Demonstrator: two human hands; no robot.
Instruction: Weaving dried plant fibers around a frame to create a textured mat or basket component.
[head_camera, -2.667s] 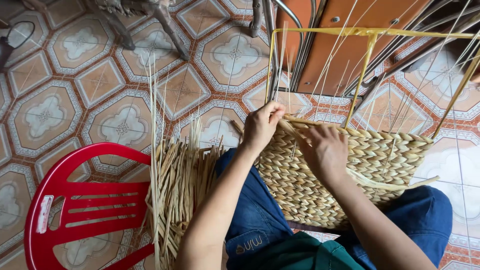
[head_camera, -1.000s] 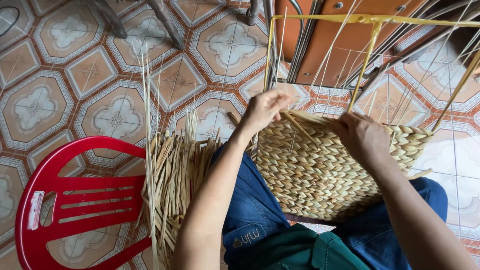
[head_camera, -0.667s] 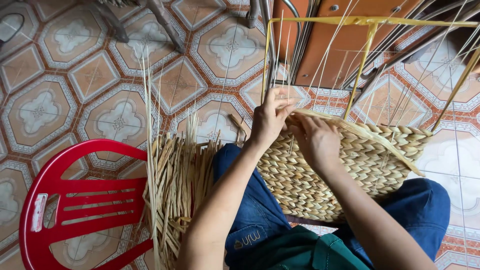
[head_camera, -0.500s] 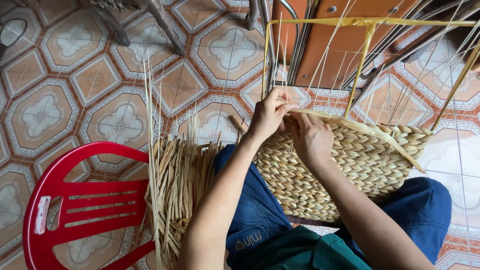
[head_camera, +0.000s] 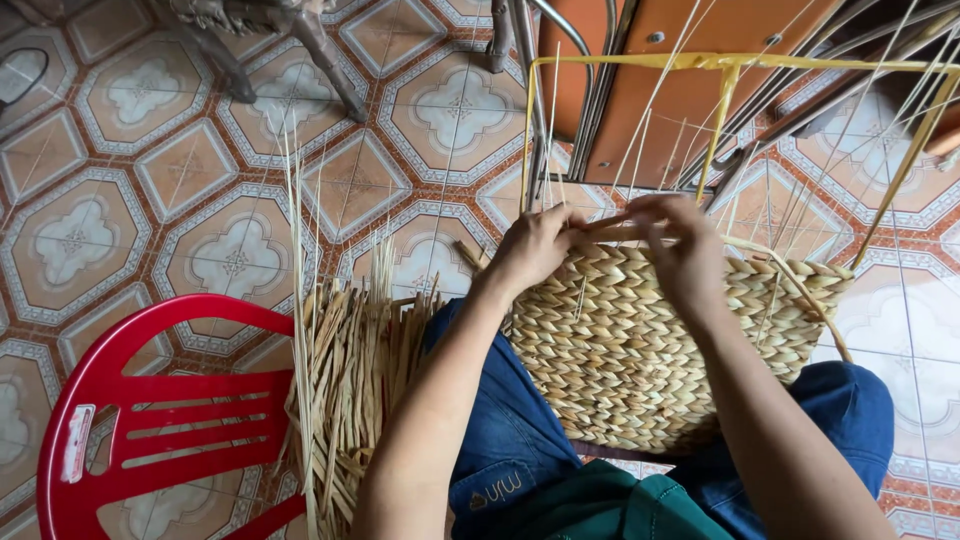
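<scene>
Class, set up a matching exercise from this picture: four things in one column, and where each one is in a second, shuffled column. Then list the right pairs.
Things:
1. red plastic chair
2. bundle of dried strips
3. woven basket
4. yellow wire frame

Places:
A. on the person's lap
B. rising above the weave
C. bottom left, on the tiled floor
D. between chair and leg

Pairs: 1-C, 2-D, 3-A, 4-B
</scene>
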